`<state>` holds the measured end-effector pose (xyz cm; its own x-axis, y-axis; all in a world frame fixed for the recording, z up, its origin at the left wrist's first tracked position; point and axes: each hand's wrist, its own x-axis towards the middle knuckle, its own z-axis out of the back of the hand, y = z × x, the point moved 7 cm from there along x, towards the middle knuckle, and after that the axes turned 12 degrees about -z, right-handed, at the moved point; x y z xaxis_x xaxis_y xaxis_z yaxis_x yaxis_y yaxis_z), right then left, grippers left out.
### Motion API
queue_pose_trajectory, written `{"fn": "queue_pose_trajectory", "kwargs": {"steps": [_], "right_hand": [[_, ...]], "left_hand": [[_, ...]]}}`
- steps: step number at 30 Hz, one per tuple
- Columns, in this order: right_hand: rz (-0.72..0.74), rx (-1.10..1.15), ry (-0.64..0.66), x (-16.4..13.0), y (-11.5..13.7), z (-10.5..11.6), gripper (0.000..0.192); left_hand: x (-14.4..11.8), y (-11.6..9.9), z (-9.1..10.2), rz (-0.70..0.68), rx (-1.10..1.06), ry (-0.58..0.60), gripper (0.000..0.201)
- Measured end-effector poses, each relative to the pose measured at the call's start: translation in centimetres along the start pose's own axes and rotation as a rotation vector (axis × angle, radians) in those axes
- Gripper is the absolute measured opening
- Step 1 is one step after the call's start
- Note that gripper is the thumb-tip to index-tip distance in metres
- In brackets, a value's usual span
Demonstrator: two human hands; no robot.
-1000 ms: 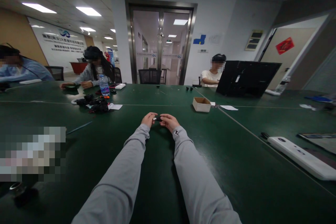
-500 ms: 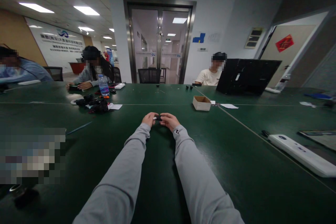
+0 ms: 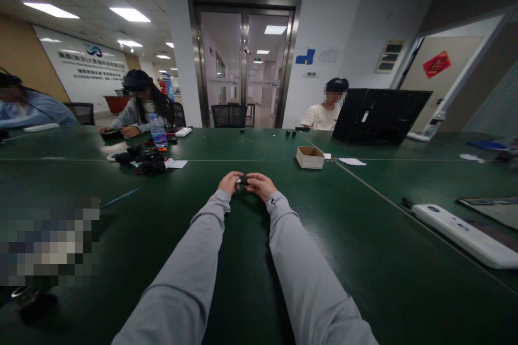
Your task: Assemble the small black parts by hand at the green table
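Both my arms in grey sleeves reach out over the dark green table (image 3: 332, 248). My left hand (image 3: 229, 182) and my right hand (image 3: 260, 185) meet at the table's middle and pinch a small black part with a metal end (image 3: 243, 180) between their fingertips. The part is too small to make out in detail. Both hands rest just above or on the tabletop.
A small cardboard box (image 3: 309, 157) sits beyond my hands to the right. A heap of black parts (image 3: 142, 160) and a water bottle (image 3: 156, 130) lie at far left. A white power strip (image 3: 461, 234) lies at right. An open laptop (image 3: 378, 117) and three seated people ring the table.
My hands keep hold of the small part in the same spot. The view has tilted slightly, shifting the scene a little up and to the left.
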<state>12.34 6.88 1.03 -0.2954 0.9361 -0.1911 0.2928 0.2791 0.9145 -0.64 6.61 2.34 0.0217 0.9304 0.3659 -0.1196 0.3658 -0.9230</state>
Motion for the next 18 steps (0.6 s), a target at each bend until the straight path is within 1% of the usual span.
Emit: {"fn": "queue_pose_trajectory", "kwargs": {"steps": [5,11,14,18], "right_hand": [[-0.002,-0.005,-0.007,-0.03,0.00,0.01,0.020],[-0.005,0.003,-0.013,-0.24,0.13,-0.06,0.020],[-0.002,0.008,-0.015,-0.26,0.14,-0.05,0.020],[0.003,0.005,0.001,-0.23,0.14,-0.15,0.020]], "left_hand": [[0.02,0.22,0.11,-0.007,0.029,-0.004,0.029],[-0.12,-0.22,-0.02,-0.021,0.003,0.022,0.031],[-0.21,-0.21,0.23,-0.007,0.025,-0.007,0.031],[-0.11,-0.16,0.57,-0.042,0.099,-0.028,0.031]]}}
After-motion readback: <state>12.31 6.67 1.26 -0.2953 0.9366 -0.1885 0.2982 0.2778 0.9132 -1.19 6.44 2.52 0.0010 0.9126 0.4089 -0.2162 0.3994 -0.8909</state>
